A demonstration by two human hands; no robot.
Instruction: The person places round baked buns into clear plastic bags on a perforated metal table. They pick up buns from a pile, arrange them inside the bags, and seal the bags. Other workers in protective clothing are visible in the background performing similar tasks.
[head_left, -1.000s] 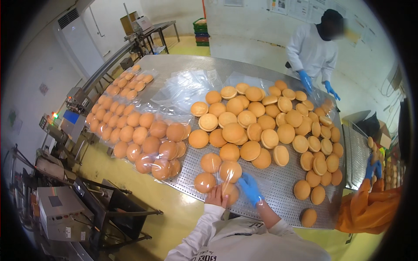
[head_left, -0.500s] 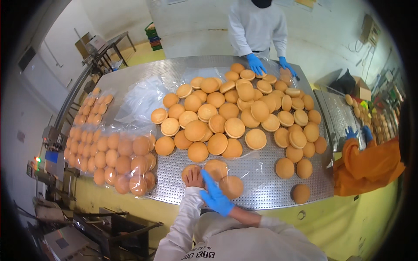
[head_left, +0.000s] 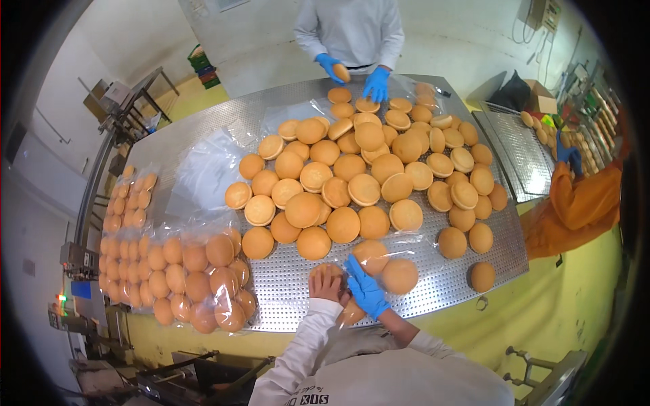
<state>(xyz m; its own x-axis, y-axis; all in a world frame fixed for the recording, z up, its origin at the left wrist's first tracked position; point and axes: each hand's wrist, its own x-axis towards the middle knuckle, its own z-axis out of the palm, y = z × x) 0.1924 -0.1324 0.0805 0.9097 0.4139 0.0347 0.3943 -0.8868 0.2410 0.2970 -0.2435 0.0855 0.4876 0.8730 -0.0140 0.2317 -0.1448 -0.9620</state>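
At the table's near edge, my bare left hand (head_left: pixel 326 285) curls its fingers over a round golden bun (head_left: pixel 323 270). My right hand (head_left: pixel 366 289), in a blue glove, lies beside it with fingers stretched out, along a clear plastic bag (head_left: pixel 423 249). Two buns (head_left: pixel 399 276) show through the film beyond and right of the glove. Another bun (head_left: pixel 351 313) lies between my wrists, partly hidden by my hands. Past my hands a large heap of loose buns (head_left: pixel 342 224) covers the middle of the perforated metal table (head_left: pixel 284 298).
Filled clear bags of buns (head_left: pixel 198 285) lie at the left. Flat clear bags (head_left: pixel 210 166) lie behind them. Across the table a blue-gloved co-worker holds a bun (head_left: pixel 341 72). At the right, a person in an orange sleeve (head_left: pixel 579 196) works beside another metal table (head_left: pixel 518 159).
The view has shifted. The bagged buns sit further right of my left hand, and a bun now shows between my wrists. The co-worker opposite has lifted a bun.
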